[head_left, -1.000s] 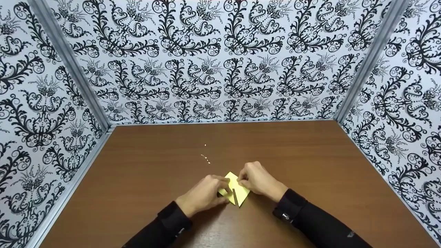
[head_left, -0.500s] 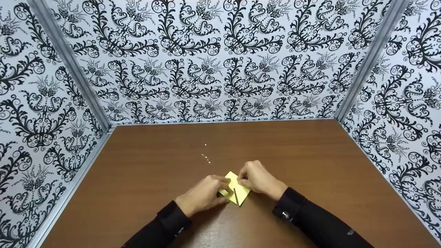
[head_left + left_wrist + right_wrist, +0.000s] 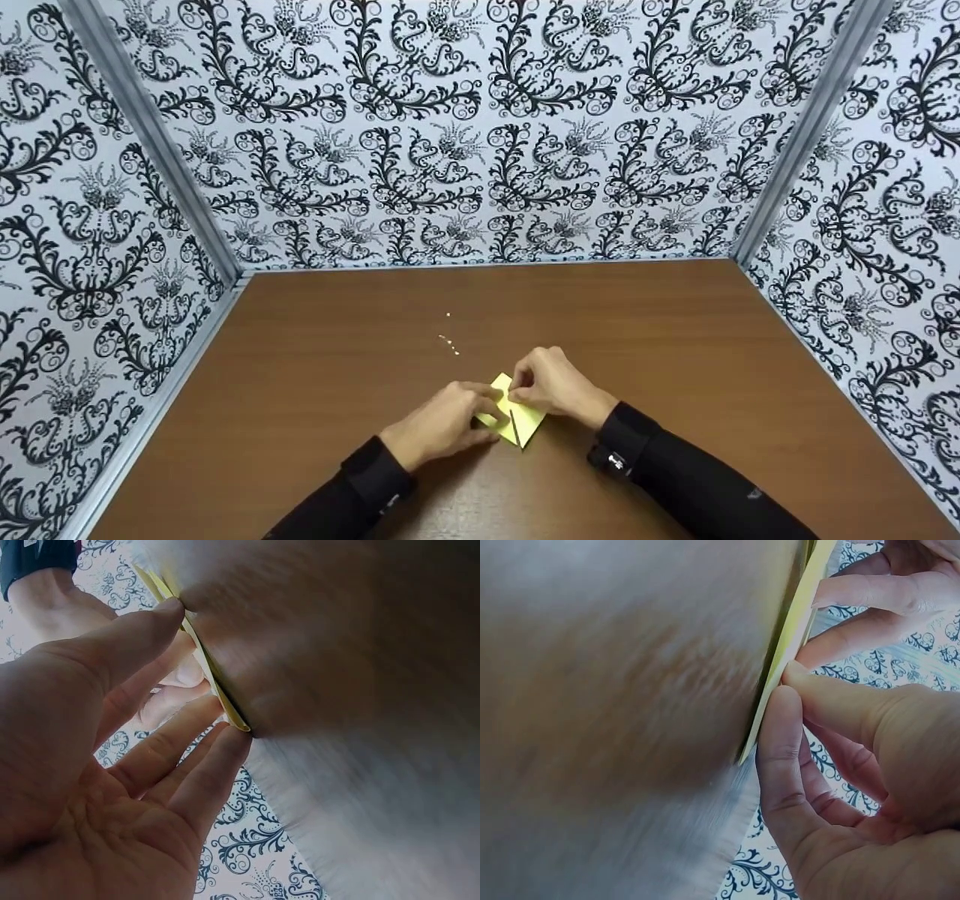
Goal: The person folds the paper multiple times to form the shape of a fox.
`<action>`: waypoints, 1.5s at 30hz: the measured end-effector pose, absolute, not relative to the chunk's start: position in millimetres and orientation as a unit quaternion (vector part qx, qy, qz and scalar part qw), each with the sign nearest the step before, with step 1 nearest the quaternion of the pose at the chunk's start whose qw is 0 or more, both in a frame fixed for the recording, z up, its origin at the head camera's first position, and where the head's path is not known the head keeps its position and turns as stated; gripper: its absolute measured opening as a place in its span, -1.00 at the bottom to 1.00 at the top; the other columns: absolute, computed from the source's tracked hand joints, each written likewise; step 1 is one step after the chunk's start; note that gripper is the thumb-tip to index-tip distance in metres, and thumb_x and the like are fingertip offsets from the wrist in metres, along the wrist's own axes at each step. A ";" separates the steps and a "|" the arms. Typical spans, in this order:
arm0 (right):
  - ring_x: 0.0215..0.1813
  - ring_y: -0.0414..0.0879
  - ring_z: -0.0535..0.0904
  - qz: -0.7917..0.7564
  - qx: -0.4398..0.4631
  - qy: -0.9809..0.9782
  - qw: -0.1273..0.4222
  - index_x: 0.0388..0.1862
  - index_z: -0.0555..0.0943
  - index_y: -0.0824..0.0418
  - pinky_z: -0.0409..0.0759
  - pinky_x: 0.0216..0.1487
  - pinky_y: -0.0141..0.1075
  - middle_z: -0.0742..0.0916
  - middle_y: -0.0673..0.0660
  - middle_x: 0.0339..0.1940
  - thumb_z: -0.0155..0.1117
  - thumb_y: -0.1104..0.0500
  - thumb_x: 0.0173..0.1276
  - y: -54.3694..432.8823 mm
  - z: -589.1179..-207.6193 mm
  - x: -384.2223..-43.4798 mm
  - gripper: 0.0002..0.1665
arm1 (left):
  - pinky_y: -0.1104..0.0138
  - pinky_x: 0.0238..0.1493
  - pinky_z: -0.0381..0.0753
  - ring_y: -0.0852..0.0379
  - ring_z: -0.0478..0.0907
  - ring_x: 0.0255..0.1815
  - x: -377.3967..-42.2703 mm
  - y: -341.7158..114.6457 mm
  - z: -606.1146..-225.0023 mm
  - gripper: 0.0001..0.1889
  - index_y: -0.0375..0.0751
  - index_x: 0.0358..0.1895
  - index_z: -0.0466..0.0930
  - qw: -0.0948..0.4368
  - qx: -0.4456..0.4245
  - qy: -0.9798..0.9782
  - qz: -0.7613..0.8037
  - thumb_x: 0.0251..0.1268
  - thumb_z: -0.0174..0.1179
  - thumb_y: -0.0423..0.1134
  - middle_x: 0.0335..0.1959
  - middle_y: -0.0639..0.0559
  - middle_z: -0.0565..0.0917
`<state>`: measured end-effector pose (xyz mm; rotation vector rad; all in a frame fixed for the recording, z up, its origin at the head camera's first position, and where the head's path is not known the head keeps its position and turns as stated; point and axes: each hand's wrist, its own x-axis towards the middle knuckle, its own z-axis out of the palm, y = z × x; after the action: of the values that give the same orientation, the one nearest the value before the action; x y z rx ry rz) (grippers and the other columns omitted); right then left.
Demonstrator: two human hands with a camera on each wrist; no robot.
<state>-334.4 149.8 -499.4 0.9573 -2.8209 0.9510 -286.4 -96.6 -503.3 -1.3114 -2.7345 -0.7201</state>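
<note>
A folded sheet of yellow paper (image 3: 529, 422) lies on the brown table, one corner toward the person. A dark narrow slit runs between two flaps toward that corner. My left hand (image 3: 448, 421) rests its fingertips on the left part of the paper, thumb near the lower left edge. At the upper right part, my right hand (image 3: 556, 384) has thumb and index fingertip together on the paper. Seen edge-on in the left wrist view, the paper (image 3: 218, 688) shows thin layers, with extended fingers against it. The right wrist view has the right thumb and index fingertips at the paper (image 3: 786, 645).
Small whitish bits (image 3: 449, 343) lie on the table (image 3: 322, 337) beyond the left hand. Patterned black-and-white walls (image 3: 480, 150) enclose the table at the back and both sides, with grey posts (image 3: 810, 127) in the corners.
My right hand has shifted slightly left across the paper toward its middle. The slit between the flaps has narrowed. My left hand stays in place.
</note>
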 end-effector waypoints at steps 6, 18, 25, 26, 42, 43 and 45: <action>-0.41 -0.35 0.61 0.306 0.294 -0.906 0.006 -0.41 0.92 0.16 0.57 -0.33 -0.46 0.92 0.01 -0.43 0.71 0.33 0.41 147.6 -497.3 -334.4 -0.82 | 0.35 0.22 0.90 -0.21 0.87 0.35 -286.0 -96.4 -500.2 -0.80 -0.25 0.12 0.96 0.011 -0.426 -0.873 -0.238 0.54 0.59 -0.32 0.38 -0.34 0.83; -0.45 -0.34 0.57 0.304 0.297 -0.905 0.020 -0.47 0.90 0.16 0.52 -0.36 -0.45 0.91 0.02 -0.46 0.74 0.34 0.35 143.8 -495.8 -335.3 -0.79 | 0.34 0.20 0.90 -0.10 0.89 0.26 -286.7 -95.2 -496.5 -0.82 -0.22 0.08 0.97 0.028 -0.438 -0.868 -0.231 0.53 0.61 -0.30 0.29 -0.26 0.87; -0.43 -0.35 0.55 0.290 0.303 -0.907 0.025 -0.50 0.88 0.17 0.50 -0.34 -0.47 0.90 0.01 -0.45 0.73 0.34 0.32 142.1 -495.8 -334.4 -0.78 | 0.29 0.24 0.91 -0.08 0.88 0.28 -296.1 -101.2 -500.2 -0.75 -0.27 0.12 0.94 0.018 -0.440 -0.863 -0.249 0.49 0.64 -0.29 0.27 -0.24 0.89; -0.43 -0.35 0.55 0.291 0.306 -0.906 0.025 -0.50 0.88 0.17 0.50 -0.33 -0.47 0.90 0.01 -0.45 0.73 0.34 0.32 141.9 -496.0 -334.2 -0.78 | 0.28 0.23 0.91 -0.09 0.89 0.26 -298.0 -102.1 -500.5 -0.74 -0.28 0.13 0.94 0.019 -0.436 -0.864 -0.252 0.49 0.63 -0.29 0.26 -0.24 0.90; -0.42 -0.32 0.59 0.286 0.300 -0.909 0.032 -0.53 0.88 0.11 0.58 -0.33 -0.43 0.91 -0.01 -0.43 0.74 0.32 0.31 139.3 -500.8 -334.3 -0.75 | 0.37 -0.15 0.76 0.04 0.77 -0.16 -336.6 -101.1 -498.6 -0.90 -0.30 -0.03 0.96 0.082 -0.394 -0.885 -0.235 0.53 0.53 -0.45 -0.19 -0.10 0.90; -0.42 -0.31 0.59 0.286 0.298 -0.910 0.031 -0.53 0.88 0.11 0.58 -0.33 -0.43 0.91 -0.01 -0.42 0.74 0.32 0.31 139.0 -501.0 -334.1 -0.75 | 0.40 -0.18 0.73 0.06 0.75 -0.18 -338.3 -100.1 -498.9 -0.92 -0.29 -0.05 0.97 0.082 -0.394 -0.886 -0.231 0.53 0.53 -0.45 -0.22 -0.09 0.89; -0.42 -0.31 0.59 0.283 0.296 -0.912 0.031 -0.53 0.88 0.10 0.58 -0.33 -0.43 0.91 -0.01 -0.42 0.74 0.31 0.32 138.6 -501.7 -333.8 -0.75 | 0.44 -0.23 0.68 0.10 0.71 -0.23 -341.2 -97.7 -499.0 -0.95 -0.28 -0.12 0.96 0.083 -0.397 -0.887 -0.220 0.52 0.54 -0.45 -0.28 -0.09 0.85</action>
<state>-333.8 138.6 -501.7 0.9105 -2.8093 0.8727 -341.2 -97.7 -499.0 -1.1848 -2.6485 -0.6581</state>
